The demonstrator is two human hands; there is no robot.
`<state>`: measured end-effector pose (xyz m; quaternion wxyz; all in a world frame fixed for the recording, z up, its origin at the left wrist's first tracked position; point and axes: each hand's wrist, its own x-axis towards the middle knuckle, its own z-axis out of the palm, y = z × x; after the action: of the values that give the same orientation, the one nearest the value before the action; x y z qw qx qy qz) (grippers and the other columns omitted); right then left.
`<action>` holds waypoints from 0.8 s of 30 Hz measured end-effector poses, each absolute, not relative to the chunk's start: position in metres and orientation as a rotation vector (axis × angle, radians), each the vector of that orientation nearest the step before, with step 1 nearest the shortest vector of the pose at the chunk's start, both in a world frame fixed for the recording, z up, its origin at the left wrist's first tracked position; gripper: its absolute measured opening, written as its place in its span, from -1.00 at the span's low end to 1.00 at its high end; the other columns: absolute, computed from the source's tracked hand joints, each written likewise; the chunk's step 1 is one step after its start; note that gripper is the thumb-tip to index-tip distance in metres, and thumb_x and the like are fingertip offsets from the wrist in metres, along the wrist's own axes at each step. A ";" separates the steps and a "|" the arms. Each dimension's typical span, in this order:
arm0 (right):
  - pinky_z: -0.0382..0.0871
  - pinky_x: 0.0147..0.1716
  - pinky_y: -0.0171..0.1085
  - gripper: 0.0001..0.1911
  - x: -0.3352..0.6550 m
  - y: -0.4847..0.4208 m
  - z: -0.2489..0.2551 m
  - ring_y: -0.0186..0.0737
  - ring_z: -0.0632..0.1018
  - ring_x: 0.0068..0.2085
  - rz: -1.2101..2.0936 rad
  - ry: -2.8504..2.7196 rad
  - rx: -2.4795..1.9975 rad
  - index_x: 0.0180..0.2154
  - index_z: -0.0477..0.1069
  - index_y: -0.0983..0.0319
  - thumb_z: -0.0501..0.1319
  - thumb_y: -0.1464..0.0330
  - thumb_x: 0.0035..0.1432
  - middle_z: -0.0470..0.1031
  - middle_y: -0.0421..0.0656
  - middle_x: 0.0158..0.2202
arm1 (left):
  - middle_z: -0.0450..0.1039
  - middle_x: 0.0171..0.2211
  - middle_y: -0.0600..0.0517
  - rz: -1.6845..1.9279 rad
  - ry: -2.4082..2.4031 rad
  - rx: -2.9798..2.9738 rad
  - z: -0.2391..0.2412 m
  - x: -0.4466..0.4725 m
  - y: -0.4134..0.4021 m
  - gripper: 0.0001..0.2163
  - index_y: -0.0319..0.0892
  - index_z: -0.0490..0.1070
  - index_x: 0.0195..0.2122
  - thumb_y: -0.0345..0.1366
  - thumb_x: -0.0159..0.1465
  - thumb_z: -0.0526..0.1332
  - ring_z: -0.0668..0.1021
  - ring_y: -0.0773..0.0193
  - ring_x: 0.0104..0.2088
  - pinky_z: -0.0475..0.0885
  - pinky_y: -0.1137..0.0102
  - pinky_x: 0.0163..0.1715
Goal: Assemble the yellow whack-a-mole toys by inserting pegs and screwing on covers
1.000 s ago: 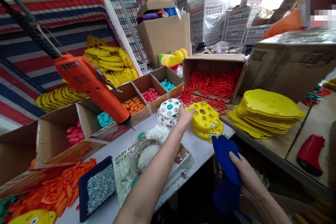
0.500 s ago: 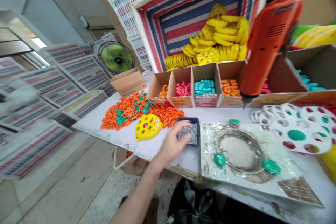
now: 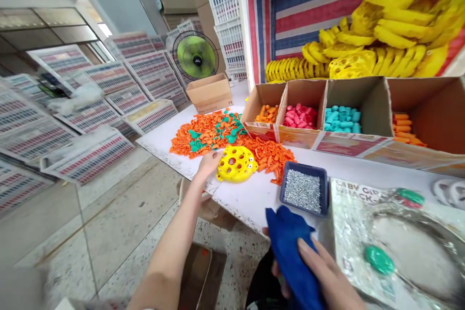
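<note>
My left hand [image 3: 210, 163] reaches out over the table, its fingers curled closed at the left edge of a yellow plastic toy shell [image 3: 236, 164]. The shell is round, has several holes and two small eyes, and lies flat; my fingertips are partly hidden there. In my right hand [image 3: 327, 273], low at the front, a crumpled blue cloth [image 3: 290, 252] is gripped between thumb and fingers. Just beyond the cloth stands a dark blue tray [image 3: 324, 189] filled with small silver screws [image 3: 301, 190].
Loose orange pieces [image 3: 203, 128] mixed with green ones lie behind the shell. Cardboard bins [image 3: 358, 145] hold orange, pink and turquoise parts. A lined crate [image 3: 259, 29] of yellow shells stands behind. At right lies a plastic-covered board [image 3: 345, 232] with a ring; a fan [image 3: 196, 55] stands farther back.
My left hand has moved left from over the screw tray to the yellow shell. My right hand has come into view with the blue cloth. The view has swung left; the orange screwdriver is out of sight.
</note>
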<state>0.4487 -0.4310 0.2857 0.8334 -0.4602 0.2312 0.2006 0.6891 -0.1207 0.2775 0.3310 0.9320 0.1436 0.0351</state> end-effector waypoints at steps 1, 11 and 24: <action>0.39 -0.60 -0.24 -0.35 0.461 -0.413 0.287 -0.16 0.53 -0.60 0.474 0.478 -0.902 -0.05 0.49 0.25 0.44 -0.02 -0.08 0.60 -0.07 -0.43 | 0.46 -0.01 -0.09 0.063 0.370 2.431 0.277 0.692 -0.120 -0.70 -0.23 0.41 0.03 -0.18 0.36 0.23 0.55 0.10 -0.08 0.51 0.12 -0.09; 0.59 -0.22 -0.22 -0.33 0.568 -0.316 0.257 -0.10 0.62 -0.09 0.229 0.505 -0.711 -0.01 0.41 0.17 0.47 0.10 -0.16 0.60 -0.14 -0.07 | 0.49 -0.12 -0.04 -0.052 0.323 2.153 0.272 0.683 -0.125 -0.75 -0.25 0.44 -0.06 -0.18 0.36 0.24 0.57 0.18 -0.21 0.54 0.23 -0.22; 0.54 -0.09 -0.03 -0.40 0.555 -0.333 0.255 0.03 0.60 -0.06 0.162 0.395 -0.980 -0.01 0.38 0.22 0.36 0.03 -0.01 0.60 -0.05 -0.09 | 0.58 -0.17 -0.04 0.076 -0.008 1.694 0.327 0.600 -0.190 -0.62 -0.19 0.39 -0.08 -0.10 0.16 0.35 0.62 0.16 -0.23 0.54 0.32 -0.22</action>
<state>0.5546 -0.3328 0.2549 0.8604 -0.4671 0.1883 0.0773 0.6003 -0.1904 0.3266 0.6616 0.7491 -0.0037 0.0336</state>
